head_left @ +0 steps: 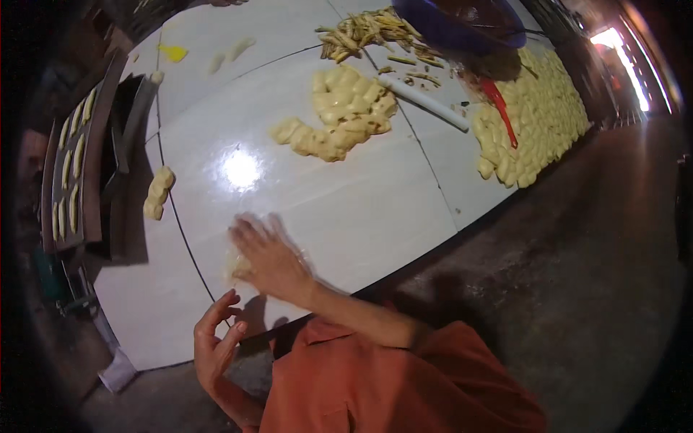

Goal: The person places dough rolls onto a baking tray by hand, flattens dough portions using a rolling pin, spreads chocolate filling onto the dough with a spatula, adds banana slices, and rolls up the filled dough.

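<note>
My right hand (273, 258) lies flat on the white tiled tabletop near its front edge, fingers stretched out, slightly smeared by motion. Under the palm a pale, flattened piece of dough (235, 265) shows at the side; the rest of it is hidden. Just past the table's front edge, my left hand (215, 346) is raised with its fingers curved and apart, holding nothing. Ahead of the right hand sits a cluster of pale yellow dough lumps (339, 108). A short row of joined dough lumps (158, 193) lies further left.
Dark trays (68, 180) with thin dough sticks stand at the left. A broad mass of dough pieces (541, 115) covers the right end, with a red tool (499, 108) on it. Further back are a white rod (426, 102), a purple basin (462, 32), brownish-yellow strips (372, 32) and a yellow scraper-like piece (173, 52).
</note>
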